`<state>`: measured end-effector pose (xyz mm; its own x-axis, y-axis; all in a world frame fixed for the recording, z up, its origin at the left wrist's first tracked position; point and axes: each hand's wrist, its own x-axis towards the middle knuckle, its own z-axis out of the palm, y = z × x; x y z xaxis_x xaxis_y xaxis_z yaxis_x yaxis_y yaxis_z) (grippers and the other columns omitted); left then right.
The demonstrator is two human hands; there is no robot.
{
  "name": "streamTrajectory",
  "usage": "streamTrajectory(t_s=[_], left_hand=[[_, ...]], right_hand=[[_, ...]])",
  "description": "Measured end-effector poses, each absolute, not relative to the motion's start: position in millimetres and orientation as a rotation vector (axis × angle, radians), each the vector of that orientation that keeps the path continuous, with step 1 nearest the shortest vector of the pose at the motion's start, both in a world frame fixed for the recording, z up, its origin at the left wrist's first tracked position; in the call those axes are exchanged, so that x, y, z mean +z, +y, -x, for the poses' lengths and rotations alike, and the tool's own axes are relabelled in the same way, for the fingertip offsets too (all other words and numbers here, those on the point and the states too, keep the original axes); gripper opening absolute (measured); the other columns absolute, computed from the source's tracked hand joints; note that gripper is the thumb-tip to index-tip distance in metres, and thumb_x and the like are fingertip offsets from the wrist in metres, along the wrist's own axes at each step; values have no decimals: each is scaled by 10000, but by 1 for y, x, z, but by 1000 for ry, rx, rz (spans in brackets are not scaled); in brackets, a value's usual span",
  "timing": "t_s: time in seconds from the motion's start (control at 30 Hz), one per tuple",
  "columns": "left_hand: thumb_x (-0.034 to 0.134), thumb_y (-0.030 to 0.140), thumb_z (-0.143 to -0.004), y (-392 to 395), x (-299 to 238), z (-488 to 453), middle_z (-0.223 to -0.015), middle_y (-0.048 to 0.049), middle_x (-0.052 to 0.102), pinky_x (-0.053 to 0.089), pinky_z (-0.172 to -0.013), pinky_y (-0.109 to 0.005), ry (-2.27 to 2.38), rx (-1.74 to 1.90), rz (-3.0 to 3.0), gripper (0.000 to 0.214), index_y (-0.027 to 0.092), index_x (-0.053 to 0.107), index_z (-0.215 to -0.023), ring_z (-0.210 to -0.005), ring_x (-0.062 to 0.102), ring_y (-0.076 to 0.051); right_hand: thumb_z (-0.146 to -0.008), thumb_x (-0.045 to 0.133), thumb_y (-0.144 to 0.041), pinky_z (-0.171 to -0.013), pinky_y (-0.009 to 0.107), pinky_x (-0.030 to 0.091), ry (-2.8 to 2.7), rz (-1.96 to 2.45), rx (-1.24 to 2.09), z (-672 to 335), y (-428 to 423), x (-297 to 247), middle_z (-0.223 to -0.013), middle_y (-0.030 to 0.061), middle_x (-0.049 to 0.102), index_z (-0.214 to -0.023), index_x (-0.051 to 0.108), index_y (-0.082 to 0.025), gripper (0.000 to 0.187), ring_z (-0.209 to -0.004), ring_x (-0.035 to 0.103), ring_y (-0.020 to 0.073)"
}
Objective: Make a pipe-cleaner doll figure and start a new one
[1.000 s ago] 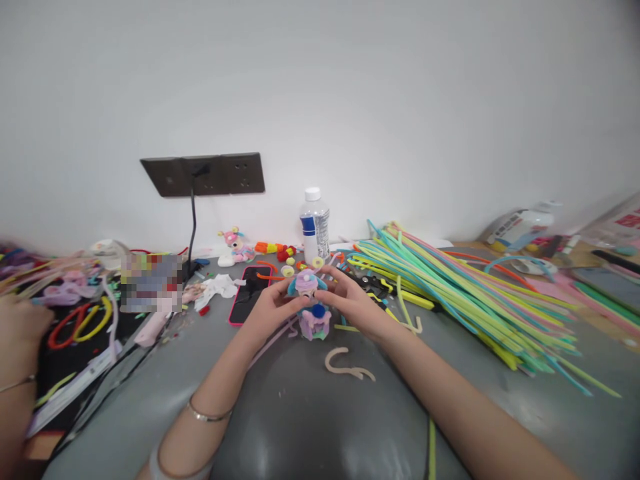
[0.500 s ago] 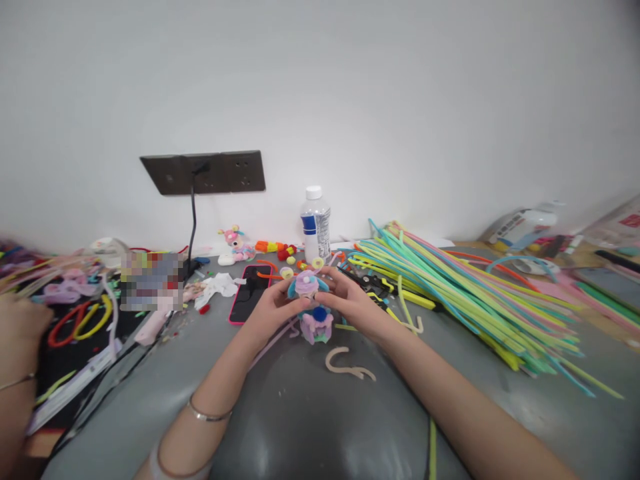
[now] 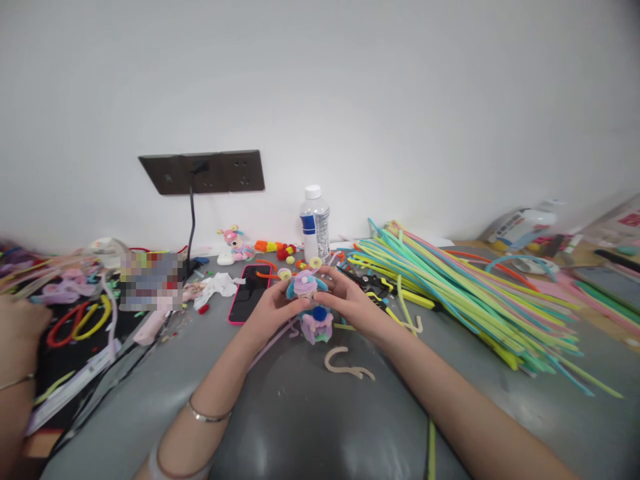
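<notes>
A small pipe-cleaner doll (image 3: 317, 325) in lilac, blue and mint, with two yellow round ends on top, stands upright at the table's middle. My left hand (image 3: 277, 305) grips its head from the left, thumb across the front. From the other side my right hand (image 3: 345, 298) pinches the head, thumb near the face. The fingers behind the head are partly hidden. In front of the doll lies a bent beige pipe cleaner (image 3: 349, 367). Just behind my left hand is a phone with a pink edge (image 3: 241, 308).
A large bundle of coloured pipe cleaners (image 3: 465, 293) spreads to the right, beside yellow-black pliers (image 3: 380, 293). Behind stand a bottle (image 3: 315, 223) and a pink doll (image 3: 237, 245). At left are a pink glue gun (image 3: 153, 323), its cable, and another person's hand (image 3: 20, 333).
The doll's head has tipped slightly to the left between my hands. Both hands keep their hold, and the other things stay in place.
</notes>
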<state>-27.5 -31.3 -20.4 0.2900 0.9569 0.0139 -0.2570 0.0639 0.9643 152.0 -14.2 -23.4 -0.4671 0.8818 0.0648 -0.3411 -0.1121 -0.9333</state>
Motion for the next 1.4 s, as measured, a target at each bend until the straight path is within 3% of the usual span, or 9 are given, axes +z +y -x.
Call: streamTrajectory(t_s=[0.13,0.27,0.53,0.63,0.73,1.0,1.13,1.27,1.4], left_hand=[[865,355,-653,-26,-24,33,-1207,-113,675,482,-936,-367,765,1133,-1130,538,192,656,-1121,-1138,616,-285],[813,427,-716,-19,-25,39,-1264,-124,647,414,-1032,-406,847,1240,-1144,487,193,636,-1105,-1211,576,-278],[815,365,-711,-26,-33,29,-1289,-148,628,471,-937,-399,994,1019,-1513,599,203,563,-1230,-1192,581,-293],[753,374,-770,-28,-33,25,-1276,-139,636,488,-884,-370,1007,984,-1580,533,196,561,-1234,-1166,595,-290],[705,409,-797,-27,-32,23,-1159,-128,677,492,-843,-354,1012,989,-1563,415,166,611,-1120,-1065,630,-280],[768,414,-706,-25,-31,11,-843,-53,680,467,-768,-302,980,1133,-1332,326,161,634,-861,-824,628,-214],[798,416,-672,-24,-29,10,-830,-40,678,457,-764,-289,929,1188,-1272,343,165,675,-871,-825,607,-206],[794,492,-672,-18,-33,16,-724,3,608,408,-627,-230,999,1259,-1207,400,159,698,-874,-669,507,-131],[799,537,-657,-8,-40,26,-765,-2,616,380,-574,-205,1042,1407,-1066,457,167,706,-908,-653,478,-110]], right_hand=[[-676,844,-338,-727,257,511,-1098,726,1719,-156,-11,-19,-923,-13,732,-1048,586,-249,462,-804,682,149],[-612,875,-346,-583,212,475,-892,791,1663,-165,-3,-15,-788,-48,702,-1018,586,-253,507,-685,653,128],[-548,912,-340,-558,206,487,-749,715,1535,-161,0,-12,-734,-64,686,-938,574,-256,523,-636,630,118],[-587,900,-333,-584,219,496,-752,669,1546,-155,-3,-14,-768,-52,696,-938,572,-255,487,-654,638,123],[-634,877,-325,-614,242,499,-767,637,1580,-151,-5,-18,-812,-39,702,-982,576,-259,464,-693,649,141],[-668,845,-356,-756,275,500,-862,624,1551,-145,-10,-18,-947,-13,713,-1026,610,-276,436,-839,662,167],[-675,822,-429,-854,332,503,-954,690,1493,-146,-8,-20,-1076,27,714,-1079,614,-273,480,-986,657,223],[-669,809,-517,-915,356,481,-977,705,1501,-149,-4,-24,-1118,40,722,-1127,624,-291,542,-1073,643,239],[-722,771,-541,-953,380,456,-1028,708,1594,-152,0,-30,-1198,61,709,-1184,621,-298,543,-1121,640,241]])
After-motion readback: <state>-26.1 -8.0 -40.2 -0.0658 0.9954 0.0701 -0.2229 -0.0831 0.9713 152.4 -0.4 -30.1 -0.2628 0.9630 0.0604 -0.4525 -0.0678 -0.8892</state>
